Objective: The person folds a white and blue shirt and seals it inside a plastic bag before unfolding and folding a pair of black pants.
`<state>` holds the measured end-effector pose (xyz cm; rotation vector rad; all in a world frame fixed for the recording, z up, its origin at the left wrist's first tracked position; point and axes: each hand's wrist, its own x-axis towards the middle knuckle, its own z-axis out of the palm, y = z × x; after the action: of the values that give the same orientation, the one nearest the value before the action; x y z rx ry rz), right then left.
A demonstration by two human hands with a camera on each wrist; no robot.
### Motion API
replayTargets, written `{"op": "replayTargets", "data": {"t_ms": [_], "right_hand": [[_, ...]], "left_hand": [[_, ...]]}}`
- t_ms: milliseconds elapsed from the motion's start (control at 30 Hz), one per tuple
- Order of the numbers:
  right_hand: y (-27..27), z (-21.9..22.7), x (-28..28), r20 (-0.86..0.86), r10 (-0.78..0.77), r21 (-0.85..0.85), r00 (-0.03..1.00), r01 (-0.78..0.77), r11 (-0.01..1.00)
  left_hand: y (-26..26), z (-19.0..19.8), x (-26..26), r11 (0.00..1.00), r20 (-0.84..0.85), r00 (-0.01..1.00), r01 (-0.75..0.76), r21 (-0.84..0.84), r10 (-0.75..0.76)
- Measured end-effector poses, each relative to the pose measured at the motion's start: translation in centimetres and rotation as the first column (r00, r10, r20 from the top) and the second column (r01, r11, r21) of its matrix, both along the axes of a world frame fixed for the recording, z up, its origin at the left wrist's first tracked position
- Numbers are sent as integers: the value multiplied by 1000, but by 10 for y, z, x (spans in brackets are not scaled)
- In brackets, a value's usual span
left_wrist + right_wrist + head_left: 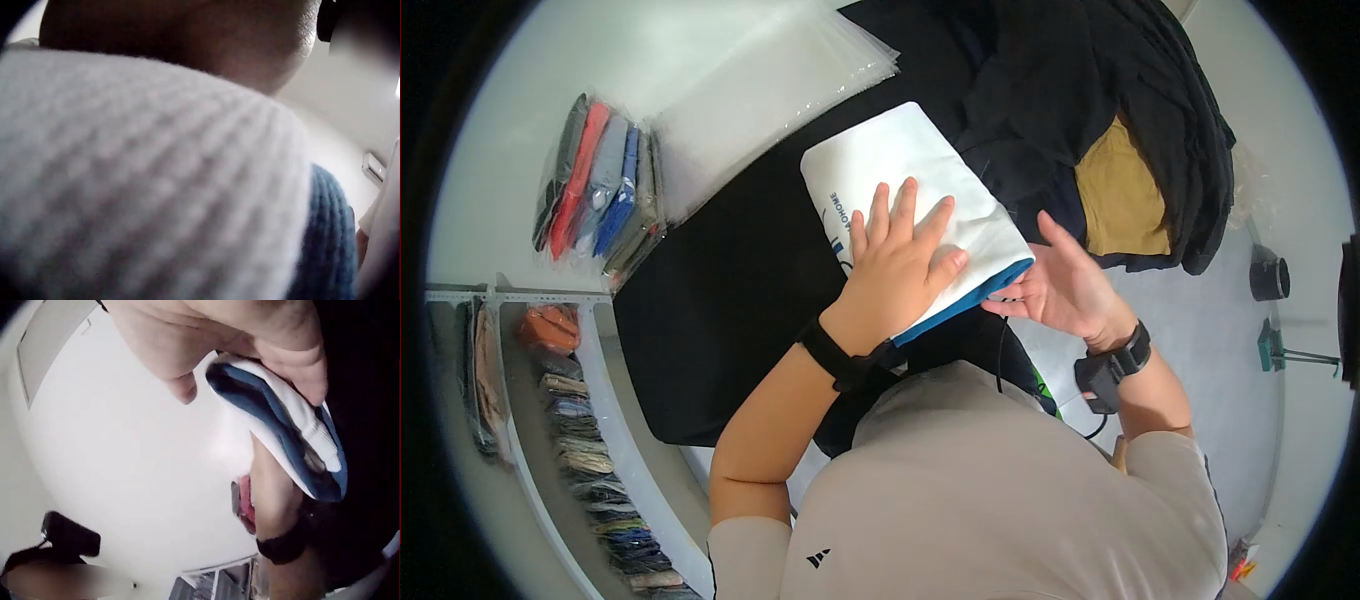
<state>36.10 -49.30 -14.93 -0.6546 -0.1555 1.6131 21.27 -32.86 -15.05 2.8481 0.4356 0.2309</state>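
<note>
A folded white garment (920,205) was pressed flat under the open left hand (897,265) on the black-covered tabletop (720,300); its blue edge was pinched by the right hand (1060,285). Dark clothes (1090,90) were piled at the far edge.

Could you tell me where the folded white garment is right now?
In the head view the white garment lies mid-frame on the black cloth, under the flat left hand, with the right hand at its blue edge, beside the dark clothes pile.
</note>
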Motion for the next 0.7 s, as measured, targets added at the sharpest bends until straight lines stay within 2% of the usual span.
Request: {"op": "replayTargets", "data": {"t_ms": [33, 100, 133, 167, 200, 233, 300, 333, 367, 400, 433, 467, 500, 533, 567, 600, 633, 667, 700], "right_hand": [[1, 0, -5, 28, -32, 26, 999, 31, 999], [14, 2, -16, 23, -51, -8, 998, 51, 999], [21, 3, -22, 15, -68, -37, 998, 68, 997], [25, 2, -26, 4, -85, -66, 996, 85, 994], [27, -1, -24, -45, -60, -6, 997, 60, 998], [26, -4, -22, -51, -57, -10, 997, 57, 998], [21, -7, -14, -109, 48, -122, 993, -61, 991], [18, -8, -13, 46, 108, -185, 993, -98, 978], [14, -7, -8, 47, 117, -188, 992, -106, 976], [8, -6, -1, 265, 220, -308, 939, -134, 942], [5, -3, 5, 455, 334, -425, 825, -129, 896], [2, 2, 11, 760, 294, -395, 579, 52, 917], [2, 9, 16, 942, 243, -292, 233, 205, 934], [6, 16, 16, 942, 246, -293, 227, 200, 935], [11, 23, 12, 995, 85, -73, -42, 243, 967], [17, 30, 6, 948, -80, 154, -309, 225, 962], [23, 33, 1, 802, -231, 366, -550, 149, 918], [30, 33, -4, 798, -292, 341, -528, -5, 940], [35, 27, -8, 720, -276, 252, -636, -130, 959]], "left_hand": [[1, -5, 2, 999, 71, 997, -12, 31, 10], [10, -7, 6, 999, 41, 998, -47, -17, 47], [22, -3, 4, 967, 187, 982, 43, -250, 5], [30, 1, -1, 878, 332, 943, 158, -453, 1], [27, 17, -8, 864, 496, 867, 279, -420, -39], [26, 29, -14, 863, 491, 871, 273, -425, -34], [26, 43, -23, 863, 373, 922, 104, -494, 102], [28, 38, -25, 893, 377, 925, 137, -430, 40], [27, 37, -26, 892, 378, 925, 130, -433, 49], [22, 35, -26, 949, 263, 964, 108, -297, -28], [19, 34, -25, 983, 134, 987, 106, -150, -86], [15, 24, -26, 989, 117, 988, 115, -97, -104], [12, 16, -28, 989, 123, 988, 109, -97, -96], [9, 9, -29, 992, 102, 988, 122, -36, -117], [6, 3, -30, 990, 75, 987, 138, 20, -139], [4, 4, -29, 992, 65, 990, 126, -13, -125], [3, 3, -28, 992, 66, 990, 128, -14, -127], [2, 4, -27, 992, 50, 991, 126, -28, -124], [3, 4, -26, 992, 35, 992, 123, -40, -122]]}}
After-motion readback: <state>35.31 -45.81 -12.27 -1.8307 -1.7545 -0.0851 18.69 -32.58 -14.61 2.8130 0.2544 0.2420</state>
